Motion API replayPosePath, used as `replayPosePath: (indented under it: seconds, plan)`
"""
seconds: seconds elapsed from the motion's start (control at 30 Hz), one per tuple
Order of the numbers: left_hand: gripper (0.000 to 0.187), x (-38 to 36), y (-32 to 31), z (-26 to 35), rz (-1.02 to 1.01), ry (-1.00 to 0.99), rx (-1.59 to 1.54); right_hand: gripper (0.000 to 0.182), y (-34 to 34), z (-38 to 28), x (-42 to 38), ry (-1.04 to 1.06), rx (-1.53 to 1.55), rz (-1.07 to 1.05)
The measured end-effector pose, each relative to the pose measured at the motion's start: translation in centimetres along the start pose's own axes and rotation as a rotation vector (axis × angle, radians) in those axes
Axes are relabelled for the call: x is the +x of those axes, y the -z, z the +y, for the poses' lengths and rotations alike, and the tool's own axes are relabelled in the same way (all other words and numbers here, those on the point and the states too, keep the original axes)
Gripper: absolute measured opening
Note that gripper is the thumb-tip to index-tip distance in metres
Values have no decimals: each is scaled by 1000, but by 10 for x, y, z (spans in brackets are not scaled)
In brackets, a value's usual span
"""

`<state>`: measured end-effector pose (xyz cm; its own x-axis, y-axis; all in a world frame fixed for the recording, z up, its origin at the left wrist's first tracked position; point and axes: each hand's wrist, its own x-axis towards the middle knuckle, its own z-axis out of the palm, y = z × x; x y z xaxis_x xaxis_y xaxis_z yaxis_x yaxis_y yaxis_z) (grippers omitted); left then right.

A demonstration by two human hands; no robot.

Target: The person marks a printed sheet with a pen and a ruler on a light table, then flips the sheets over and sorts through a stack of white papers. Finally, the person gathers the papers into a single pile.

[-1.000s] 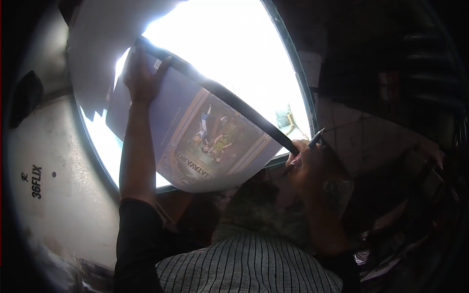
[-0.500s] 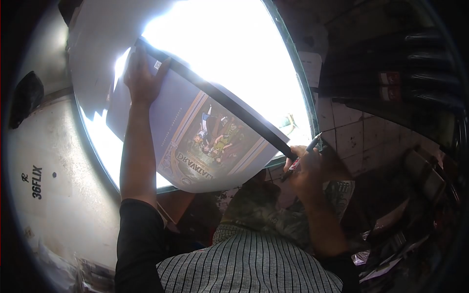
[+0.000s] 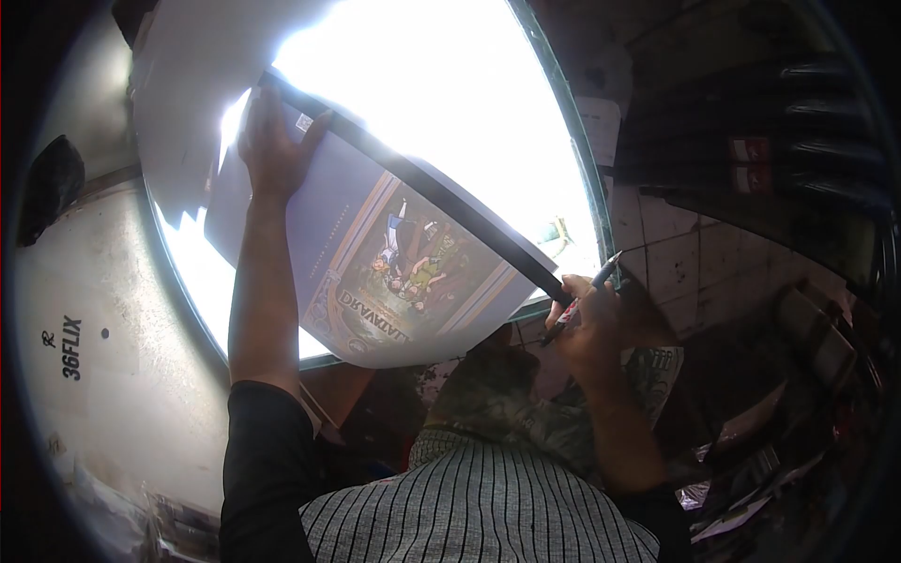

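A printed purple sheet (image 3: pixel 314 211) with a cartoon picture lies on a brightly lit glass surface (image 3: pixel 589 174), its near edge curling over the rim. Across the sheet runs a long dark straight strip (image 3: pixel 418 181), like a ruler. My left hand (image 3: pixel 272 155) rests flat near the strip's far left end, thumb spread, pressing on the sheet. At the strip's near right end, my right hand (image 3: pixel 591 324) is closed around a slim pen-like tool (image 3: pixel 604 272) with a pointed tip facing up and away. The right fingertips touch or nearly touch the strip.
On the left is a pale surface (image 3: pixel 122 310) marked "36FLIX", with a dark object (image 3: pixel 54 183) on it. Dark rolls (image 3: pixel 807 113) with red-and-white labels lie at the far right. Floor tiles (image 3: pixel 671 249) show beyond the glass edge.
The tool in my right hand has tilted slightly, with its tip a little higher. My left hand, the strip and the sheet have barely moved.
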<state>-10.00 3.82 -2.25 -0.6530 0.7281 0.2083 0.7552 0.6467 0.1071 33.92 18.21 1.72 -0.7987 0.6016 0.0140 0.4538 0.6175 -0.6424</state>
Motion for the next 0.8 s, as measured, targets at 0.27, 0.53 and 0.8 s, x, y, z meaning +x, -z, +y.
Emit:
replayPosePath:
  seconds: [0.27, 0.53, 0.8]
  plan:
    - [94, 2, 4, 1, -73, 45, 29, 43, -1, 2, -1, -18, 10, -19]
    - [94, 3, 8, 5, -113, 74, 30, 44, 0, 0, 0, -38, 26, -21]
    - [94, 5, 11, 6, -174, 105, 74, 46, -2, 0, -1, -57, 20, -21]
